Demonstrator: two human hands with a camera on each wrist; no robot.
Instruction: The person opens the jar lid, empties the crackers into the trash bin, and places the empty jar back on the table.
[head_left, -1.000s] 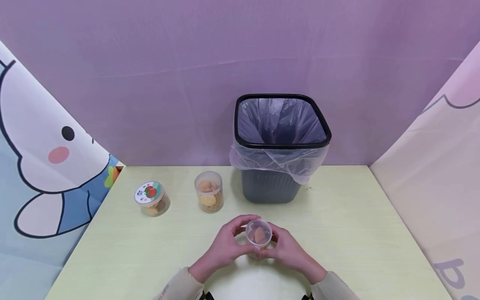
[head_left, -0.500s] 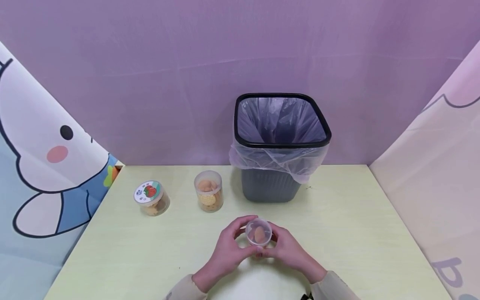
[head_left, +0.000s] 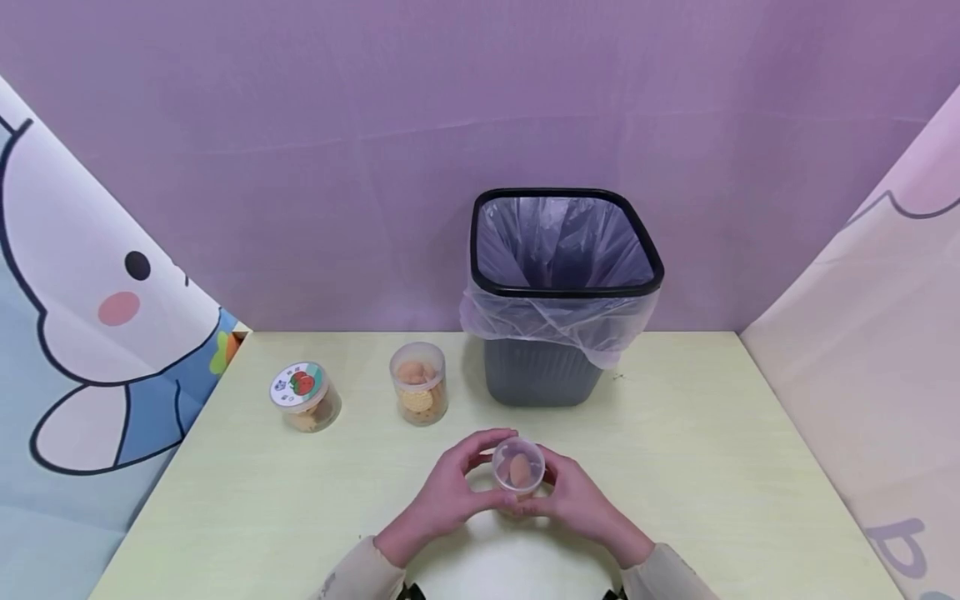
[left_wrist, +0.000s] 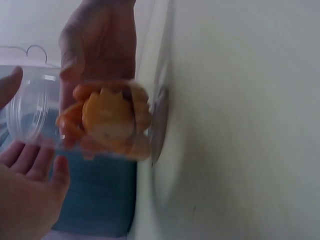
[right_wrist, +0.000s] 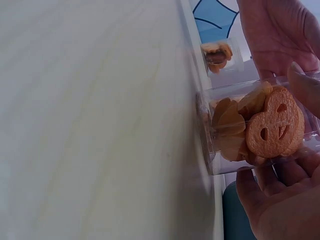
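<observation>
A clear plastic jar of cookies stands on the table between both hands. No lid shows on its rim. My left hand curls round its left side, thumb at the near side and fingers behind. On the right, my right hand holds it likewise, and the two thumbs come close together in front. Side-on in the left wrist view, orange-brown cookies fill the jar's lower part. A cookie with a cut-out smiling face presses against the wall in the right wrist view.
Behind and left stand a second clear jar of cookies and a shorter jar with a strawberry-printed lid. A grey bin with a plastic liner and black rim stands at the back, before a purple backdrop.
</observation>
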